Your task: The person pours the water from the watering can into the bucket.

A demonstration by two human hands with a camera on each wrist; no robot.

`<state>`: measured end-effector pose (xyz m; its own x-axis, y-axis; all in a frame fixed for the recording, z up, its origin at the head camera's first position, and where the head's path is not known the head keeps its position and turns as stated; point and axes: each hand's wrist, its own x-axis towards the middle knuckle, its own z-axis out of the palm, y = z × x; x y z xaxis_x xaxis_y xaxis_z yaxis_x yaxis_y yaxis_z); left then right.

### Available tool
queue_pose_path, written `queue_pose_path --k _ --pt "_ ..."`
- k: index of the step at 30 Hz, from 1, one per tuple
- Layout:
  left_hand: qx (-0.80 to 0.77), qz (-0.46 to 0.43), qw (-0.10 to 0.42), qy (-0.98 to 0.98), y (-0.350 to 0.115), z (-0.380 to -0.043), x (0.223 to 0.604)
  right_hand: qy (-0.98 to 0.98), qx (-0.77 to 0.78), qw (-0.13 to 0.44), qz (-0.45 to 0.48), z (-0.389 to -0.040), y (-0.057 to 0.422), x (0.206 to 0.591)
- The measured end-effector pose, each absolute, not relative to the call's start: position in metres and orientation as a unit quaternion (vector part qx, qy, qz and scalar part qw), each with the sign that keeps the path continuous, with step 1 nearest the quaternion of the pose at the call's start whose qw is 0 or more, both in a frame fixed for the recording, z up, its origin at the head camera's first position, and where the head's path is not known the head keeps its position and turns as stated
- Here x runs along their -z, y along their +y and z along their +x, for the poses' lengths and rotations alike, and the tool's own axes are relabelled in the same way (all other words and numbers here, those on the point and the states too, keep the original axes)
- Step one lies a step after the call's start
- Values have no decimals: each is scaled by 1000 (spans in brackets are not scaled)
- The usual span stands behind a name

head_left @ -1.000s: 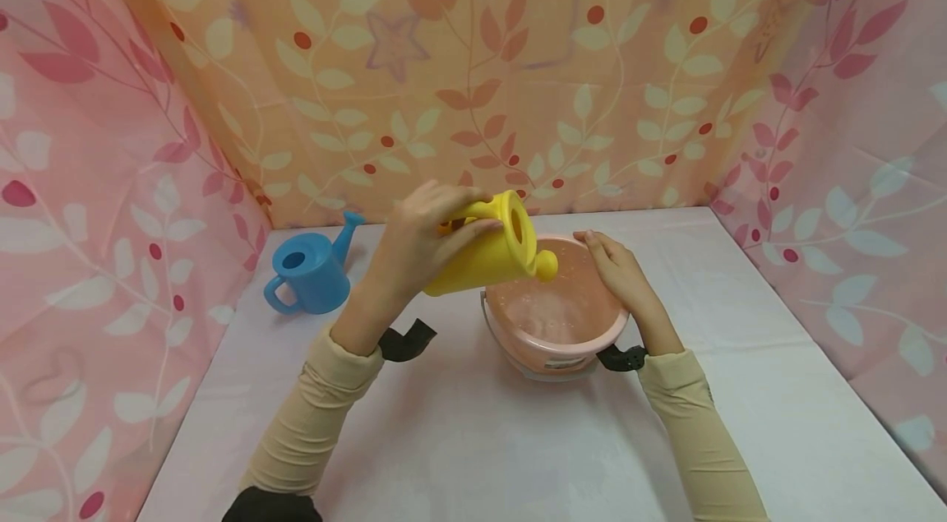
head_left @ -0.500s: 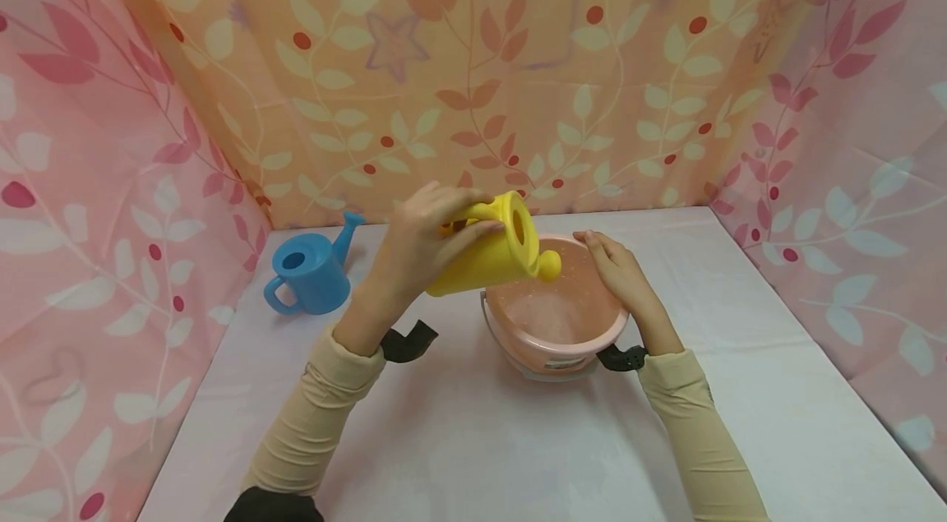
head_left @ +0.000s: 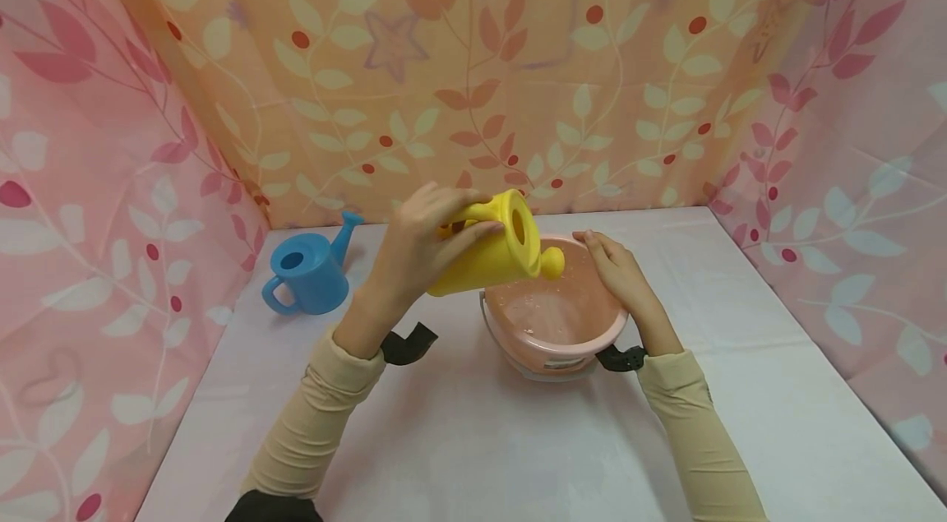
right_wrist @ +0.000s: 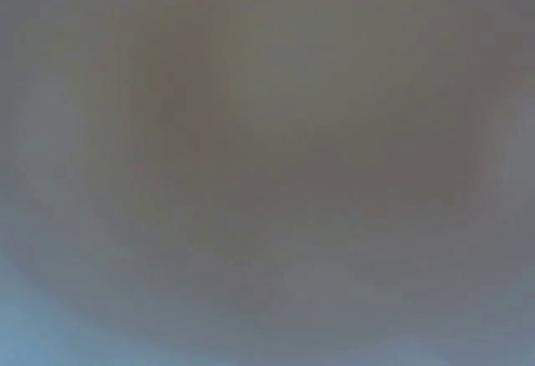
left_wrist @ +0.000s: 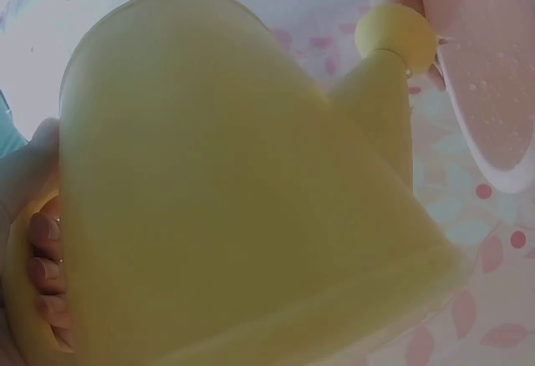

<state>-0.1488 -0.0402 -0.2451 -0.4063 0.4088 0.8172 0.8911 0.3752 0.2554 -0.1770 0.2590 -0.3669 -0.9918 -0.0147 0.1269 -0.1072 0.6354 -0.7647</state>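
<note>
My left hand (head_left: 425, 238) grips the handle of a yellow watering can (head_left: 481, 259), tipped toward the right. Its round spout head (head_left: 552, 262) hangs over a pink bucket (head_left: 562, 348). In the left wrist view the can's body (left_wrist: 226, 182) fills most of the picture, with curled fingertips (left_wrist: 46, 274) through the handle and small drops beside the spout head. Water with bubbles (head_left: 543, 316) shows inside the bucket. My right hand (head_left: 621, 271) holds the bucket's right rim, its fingers reaching to the far side. The right wrist view is only blur.
A blue watering can (head_left: 309, 274) stands upright at the left of the white-covered table (head_left: 473, 440), its spout pointing back right. The bucket's wire handle (head_left: 484, 312) hangs down its side. Flower-patterned cloth (head_left: 473, 78) walls in the back and both sides.
The yellow can's spout head has shifted slightly right and up as the can tilts a little. Ripples and bubbles in the bucket's water look different. The right hand and bucket stay in place.
</note>
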Motion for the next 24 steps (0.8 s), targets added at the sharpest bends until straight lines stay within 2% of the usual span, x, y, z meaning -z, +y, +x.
queue_pose_path --k 12,24 --pt "353 -428 346 -757 -41 -148 246 -900 -431 57 35 -176 259 367" --pt "353 -423 334 -765 -42 -148 247 -903 -423 63 37 -176 260 368"
